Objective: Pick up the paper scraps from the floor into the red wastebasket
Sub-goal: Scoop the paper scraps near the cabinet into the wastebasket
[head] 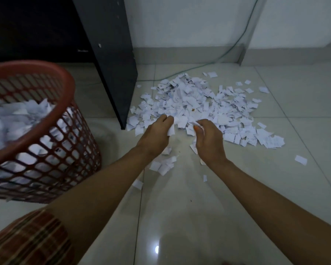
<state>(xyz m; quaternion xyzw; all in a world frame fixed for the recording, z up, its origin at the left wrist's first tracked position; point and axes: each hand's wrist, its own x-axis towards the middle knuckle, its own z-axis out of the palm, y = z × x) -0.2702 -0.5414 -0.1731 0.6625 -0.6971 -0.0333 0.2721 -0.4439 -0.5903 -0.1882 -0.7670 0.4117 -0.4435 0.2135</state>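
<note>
While the scraps are being gathered, each line runs from the near floor to the far wall.

Near strays: a few loose scraps (161, 166) lie on the floor (199, 217) under and between the forearms, apart from the main heap; these are best swept forward into the heap before a lift is made.

Left hand (155, 135): its fingers are curled round a white scrap at the heap's near edge; more paper could be taken before lifting.

Right hand (208, 139): its fingers are curled, with a scrap pinched at the fingertips; how much is held beneath cannot be told.

Step in hand: a handful is being gathered; the two hands are best brought together so that the paper is trapped between them and little is shed on the way over.

Red wastebasket (52, 73): it stands to the left, near the left forearm, already well filled with paper; the handful should be released low over the rim.

Paper scraps (203, 106): the heap is spread beyond the hands, beside a dark panel (111, 54); much is left.

Green cable (235, 41): it runs along the floor behind the heap and should be left undisturbed.
</note>
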